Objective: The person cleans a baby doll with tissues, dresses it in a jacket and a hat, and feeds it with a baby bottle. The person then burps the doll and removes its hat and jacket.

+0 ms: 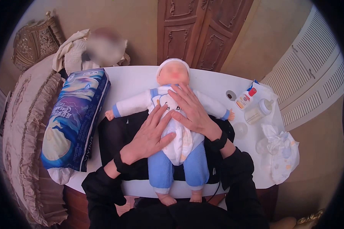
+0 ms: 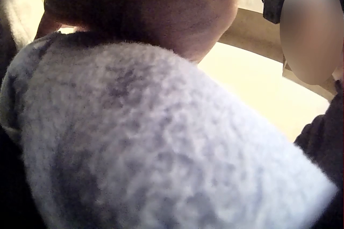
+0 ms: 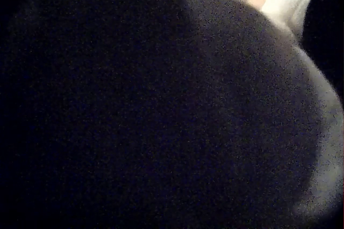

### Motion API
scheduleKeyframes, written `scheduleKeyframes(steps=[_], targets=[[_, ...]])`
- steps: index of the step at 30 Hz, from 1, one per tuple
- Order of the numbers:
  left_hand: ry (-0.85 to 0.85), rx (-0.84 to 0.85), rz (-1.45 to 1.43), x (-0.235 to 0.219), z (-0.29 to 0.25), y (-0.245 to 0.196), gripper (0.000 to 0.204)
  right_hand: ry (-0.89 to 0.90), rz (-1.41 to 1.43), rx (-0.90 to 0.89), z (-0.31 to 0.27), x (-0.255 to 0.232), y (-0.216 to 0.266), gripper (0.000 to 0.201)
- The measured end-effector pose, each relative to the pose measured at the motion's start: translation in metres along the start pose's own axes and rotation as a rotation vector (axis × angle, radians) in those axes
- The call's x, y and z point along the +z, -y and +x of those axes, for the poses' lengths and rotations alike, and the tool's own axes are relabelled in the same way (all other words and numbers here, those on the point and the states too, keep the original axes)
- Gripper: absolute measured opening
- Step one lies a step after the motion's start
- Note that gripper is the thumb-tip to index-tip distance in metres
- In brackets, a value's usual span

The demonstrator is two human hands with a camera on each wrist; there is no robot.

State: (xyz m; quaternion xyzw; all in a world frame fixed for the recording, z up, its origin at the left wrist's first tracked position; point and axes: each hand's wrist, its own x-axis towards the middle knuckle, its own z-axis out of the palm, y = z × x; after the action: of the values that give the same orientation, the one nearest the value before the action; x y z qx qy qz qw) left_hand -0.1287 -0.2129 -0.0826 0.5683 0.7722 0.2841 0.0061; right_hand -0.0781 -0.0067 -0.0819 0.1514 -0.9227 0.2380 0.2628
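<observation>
A baby doll (image 1: 135,102) lies on its back, head away from me, in a fuzzy white top, blue trousers (image 1: 159,170) and a white cap. Over its belly hangs a white printed cloth-like piece (image 1: 178,147) with pale orange edging. My left hand (image 1: 151,131) rests on the left side of the doll's torso, fingers extended. The right hand (image 1: 194,112) lies across its chest with straight fingers. In the left wrist view, fuzzy pale fabric (image 2: 156,132) fills the foreground beneath the palm (image 2: 150,9). Darkness covers most of the right wrist view.
Left on the white table (image 1: 132,76) stands a blue diaper pack (image 1: 74,118). At the right are a red-capped bottle (image 1: 245,100), a baby bottle (image 1: 258,111) and a crumpled printed diaper (image 1: 283,152). Black cloth (image 1: 118,145) lies under the doll.
</observation>
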Motion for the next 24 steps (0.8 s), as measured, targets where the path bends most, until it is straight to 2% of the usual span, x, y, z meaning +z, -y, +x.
scheduleKeyframes(steps=[2, 5, 6, 8, 9, 11, 13, 17, 19, 21, 24], targets=[[-0.002, -0.001, -0.005, 0.000, -0.001, -0.001, 0.060, 0.135, -0.057, -0.022, -0.001, 0.001, -0.005, 0.048], [-0.011, 0.021, 0.009, -0.005, 0.000, -0.001, 0.058, 0.175, -0.037, 0.013, 0.001, -0.005, -0.001, 0.048], [0.007, 0.027, -0.066, -0.014, 0.001, -0.002, 0.056, 0.167, -0.041, 0.010, 0.002, -0.007, -0.001, 0.048], [0.030, 0.033, -0.140, -0.032, 0.008, 0.004, 0.054, 0.021, 0.280, 0.068, 0.009, -0.013, -0.008, 0.047], [0.030, 0.017, -0.167, -0.042, 0.017, 0.011, 0.051, 0.023, 0.282, 0.071, 0.014, -0.020, -0.016, 0.047], [0.023, -0.056, -0.332, -0.071, 0.043, 0.010, 0.044, -0.017, 0.610, 0.357, 0.033, -0.040, -0.038, 0.046], [-0.004, -0.075, -0.258, -0.077, 0.078, 0.040, 0.043, 0.008, 0.617, 0.401, 0.059, -0.052, -0.063, 0.047], [-0.045, -0.061, -0.105, -0.053, 0.140, 0.106, 0.047, 0.112, 0.528, 0.490, 0.083, -0.048, -0.094, 0.055], [0.040, -0.187, -0.363, -0.037, 0.157, 0.129, 0.049, 0.157, 0.508, 0.514, 0.085, -0.040, -0.107, 0.058], [0.047, -0.218, -0.460, -0.034, 0.158, 0.126, 0.050, 0.203, 0.488, 0.541, 0.087, -0.039, -0.104, 0.060], [0.076, -0.251, -0.622, -0.026, 0.162, 0.135, 0.054, 0.206, 0.633, 0.637, 0.085, -0.034, -0.109, 0.061]])
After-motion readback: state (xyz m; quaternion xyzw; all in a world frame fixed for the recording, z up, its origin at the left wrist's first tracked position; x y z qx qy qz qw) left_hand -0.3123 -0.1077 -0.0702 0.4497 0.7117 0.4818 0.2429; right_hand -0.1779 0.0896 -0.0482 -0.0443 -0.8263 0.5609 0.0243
